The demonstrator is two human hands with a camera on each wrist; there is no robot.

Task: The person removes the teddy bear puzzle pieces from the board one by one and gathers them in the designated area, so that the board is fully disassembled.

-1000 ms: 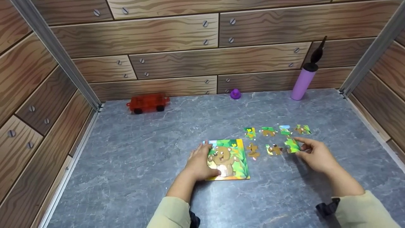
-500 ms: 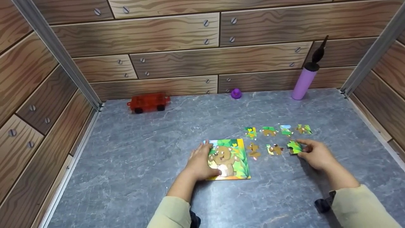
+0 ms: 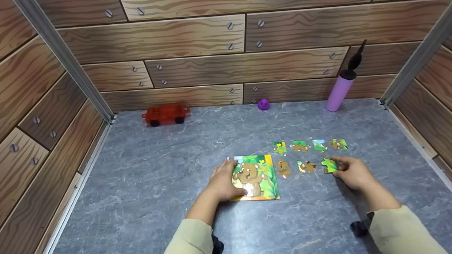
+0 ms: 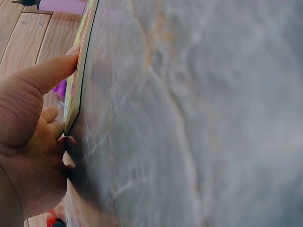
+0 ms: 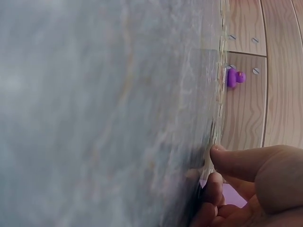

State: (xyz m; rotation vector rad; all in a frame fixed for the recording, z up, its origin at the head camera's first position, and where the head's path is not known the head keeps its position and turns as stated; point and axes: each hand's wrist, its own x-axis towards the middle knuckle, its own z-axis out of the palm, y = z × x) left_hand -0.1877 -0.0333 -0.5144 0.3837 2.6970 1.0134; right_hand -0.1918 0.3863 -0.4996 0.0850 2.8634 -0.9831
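Note:
My left hand rests on the left side of a square bear puzzle board. Its thumb lies over the board's near edge in the left wrist view, while the other fingers reach toward the far left corner. To the right, my right hand pinches a green puzzle piece by its right side, between thumb and fingers, low at the tabletop. Beside that piece lie a brown-and-white piece and a brown piece. In the right wrist view the thumb hides much of the held piece.
Behind these is a row of several loose pieces, among them a blue-topped one. Along the back wall stand a red toy wagon, a purple rubber duck and a lilac hand pump. Wood-print walls enclose the grey table.
The green piece, held in my right hand, has turned and come down slightly to the right into the front row. My left hand stays on the board.

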